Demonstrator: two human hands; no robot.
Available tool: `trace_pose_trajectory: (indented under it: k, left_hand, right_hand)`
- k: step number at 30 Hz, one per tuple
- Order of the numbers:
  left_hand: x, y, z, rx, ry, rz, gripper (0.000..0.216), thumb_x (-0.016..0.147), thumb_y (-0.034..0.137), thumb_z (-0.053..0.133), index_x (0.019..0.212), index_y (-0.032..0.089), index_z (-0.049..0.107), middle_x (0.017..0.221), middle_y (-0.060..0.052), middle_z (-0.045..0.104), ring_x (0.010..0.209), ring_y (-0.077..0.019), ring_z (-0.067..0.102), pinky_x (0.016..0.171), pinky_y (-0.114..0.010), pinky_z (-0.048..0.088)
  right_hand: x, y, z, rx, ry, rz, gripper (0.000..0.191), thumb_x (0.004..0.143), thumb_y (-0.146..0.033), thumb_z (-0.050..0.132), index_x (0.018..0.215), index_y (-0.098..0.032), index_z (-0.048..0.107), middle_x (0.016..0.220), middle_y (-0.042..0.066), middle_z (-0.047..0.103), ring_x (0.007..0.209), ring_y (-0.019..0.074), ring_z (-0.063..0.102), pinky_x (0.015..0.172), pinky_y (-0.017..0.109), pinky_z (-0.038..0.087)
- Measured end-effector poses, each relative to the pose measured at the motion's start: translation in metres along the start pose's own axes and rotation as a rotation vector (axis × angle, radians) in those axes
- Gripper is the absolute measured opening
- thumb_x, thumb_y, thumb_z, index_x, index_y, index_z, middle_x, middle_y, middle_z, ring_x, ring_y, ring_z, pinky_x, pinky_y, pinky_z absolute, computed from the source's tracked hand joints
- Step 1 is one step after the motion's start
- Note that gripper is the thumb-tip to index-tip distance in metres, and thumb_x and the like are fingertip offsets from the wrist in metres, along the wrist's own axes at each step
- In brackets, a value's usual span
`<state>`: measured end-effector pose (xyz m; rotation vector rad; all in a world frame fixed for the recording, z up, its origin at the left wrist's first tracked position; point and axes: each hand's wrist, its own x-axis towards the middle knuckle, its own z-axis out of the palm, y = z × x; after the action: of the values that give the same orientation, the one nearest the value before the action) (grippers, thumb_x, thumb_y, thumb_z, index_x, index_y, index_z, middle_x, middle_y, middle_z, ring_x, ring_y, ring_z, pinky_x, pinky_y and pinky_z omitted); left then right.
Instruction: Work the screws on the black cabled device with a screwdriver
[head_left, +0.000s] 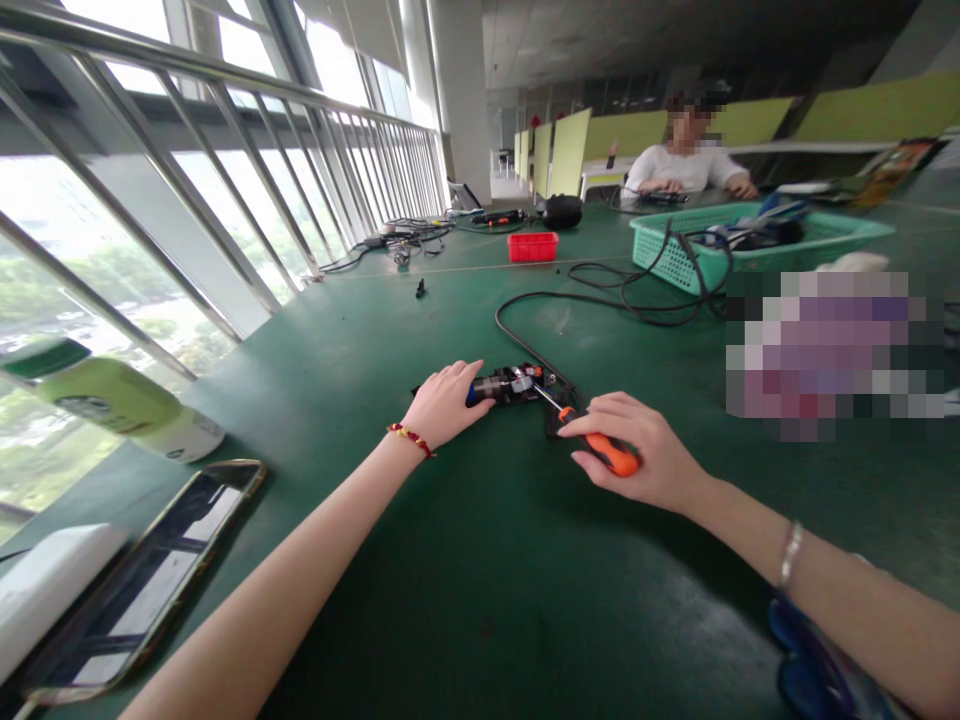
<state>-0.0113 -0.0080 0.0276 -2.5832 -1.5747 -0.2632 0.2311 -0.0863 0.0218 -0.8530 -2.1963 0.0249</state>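
Note:
A black corded device (pixel 495 388), roughly cylindrical with a blue patch and small metal and orange parts at its right end, lies on the green table (pixel 480 560). My left hand (pixel 448 405) is closed over its left part and hides that end. In my right hand (pixel 637 450) is a screwdriver (pixel 611 452) with an orange and black handle. Its metal shaft points up and left, and the tip meets the right end of the device; whether it sits in a screw is too small to tell. A black cable (pixel 510 305) curves away behind the device.
A green basket (pixel 675 262) with tools and cables stands at the back right, near a blurred-out object (pixel 825 345). Behind are a small red basket (pixel 533 247) and tangled cables (pixel 405 238). A bottle (pixel 120 400) and phone (pixel 157 580) lie left. Across sits a person (pixel 686 165).

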Motion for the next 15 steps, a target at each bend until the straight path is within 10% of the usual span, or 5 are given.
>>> trace_pose_trajectory:
  k: [6, 15]
  left_hand:
    - [-0.012, -0.007, -0.015, -0.027, -0.120, -0.106, 0.035, 0.081, 0.051, 0.047, 0.093, 0.022, 0.062, 0.094, -0.002, 0.059, 0.085, -0.0200, 0.060, 0.066, -0.027, 0.045]
    - [-0.055, -0.048, -0.024, 0.095, -0.007, -0.472, 0.037, 0.082, 0.051, 0.044, 0.099, 0.023, 0.061, 0.097, -0.005, 0.065, 0.089, -0.0246, 0.061, 0.066, -0.029, 0.044]
  right_hand:
    - [0.001, -0.002, 0.003, 0.037, -0.227, 0.021, 0.017, 0.078, -0.023, 0.058, 0.093, -0.018, 0.065, 0.080, 0.004, 0.059, 0.071, 0.0140, 0.055, 0.068, 0.028, 0.045]
    - [-0.003, -0.001, 0.003, 0.101, -0.301, 0.091, 0.018, 0.082, -0.024, 0.054, 0.097, -0.022, 0.064, 0.087, 0.002, 0.064, 0.076, 0.0133, 0.058, 0.072, 0.027, 0.044]
